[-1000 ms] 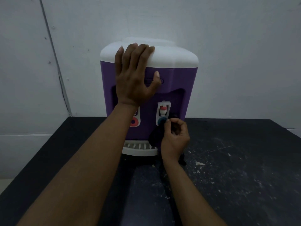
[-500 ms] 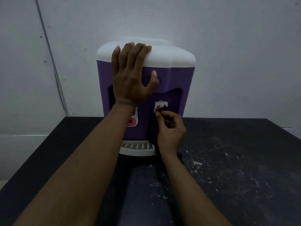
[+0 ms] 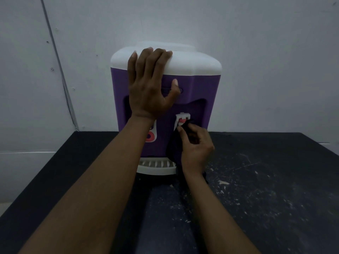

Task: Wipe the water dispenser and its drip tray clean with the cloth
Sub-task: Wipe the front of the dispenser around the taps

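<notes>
Now right hand point(image 3: 197, 149), cloth point(image 3: 172, 149) at tap point(image 3: 181, 119).

Left hand point(image 3: 149, 85) lies flat, fingers straight, arm outstretched; right hand point(image 3: 197, 145), lower, pinches with curled fingers.

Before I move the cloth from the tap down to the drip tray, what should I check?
1. Left hand braces the water dispenser, fingers over its white lid: ok.
2. Right hand pinches the dark cloth: ok.
3. Cloth touches the right tap: ok.
4. Right tap wiped clean: cannot tell.
5. Drip tray in place below, right end hidden by cloth: ok.
6. Table around the tray free of debris: not ok, white flecks.
</notes>
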